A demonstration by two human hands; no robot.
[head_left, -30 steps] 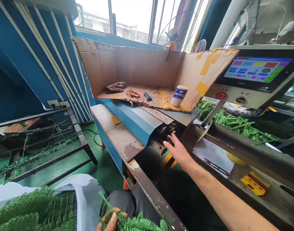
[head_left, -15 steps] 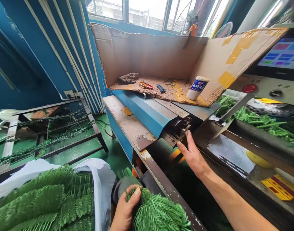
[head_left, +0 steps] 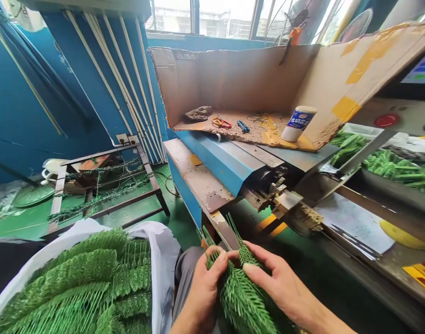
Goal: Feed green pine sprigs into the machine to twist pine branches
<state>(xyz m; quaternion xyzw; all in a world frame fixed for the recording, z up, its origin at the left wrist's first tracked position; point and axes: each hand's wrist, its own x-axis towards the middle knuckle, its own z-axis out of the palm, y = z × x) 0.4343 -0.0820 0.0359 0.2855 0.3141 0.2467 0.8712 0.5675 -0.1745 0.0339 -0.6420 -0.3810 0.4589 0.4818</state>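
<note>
A: Head view first. In the hands?
B: An artificial pine branch [head_left: 242, 294], green plastic needles, held low over grey trousers [head_left: 187, 273], two thin sprigs pointing up toward the desk.
A: Left hand [head_left: 206, 291]?
B: Closed around the branch from the left side, fingers curled into the needles.
A: Right hand [head_left: 280, 278]?
B: Gripping too, from the right, fingers laid across the needles, thumb hidden from view.
A: Just beside the left?
B: Yes, nearly touching, with the branch between them.
A: Off to the left?
B: A white sack [head_left: 163, 260], right beside the left hand, full of more green pine branches [head_left: 69, 287]. Beyond it, a metal rack [head_left: 104, 183] strung with dark green garland.
A: Ahead?
B: A worn metal desk [head_left: 198, 178] with a blue cover, and a cardboard box liner [head_left: 229, 79] on top. In that liner, red-handled scissors [head_left: 221, 123], a blue tool [head_left: 243, 126], a crumpled glove [head_left: 198, 113], and a white cup with a blue label [head_left: 298, 123], upright.
A: Far right?
B: A red stop button [head_left: 387, 120] on a machine panel [head_left: 372, 116].
</note>
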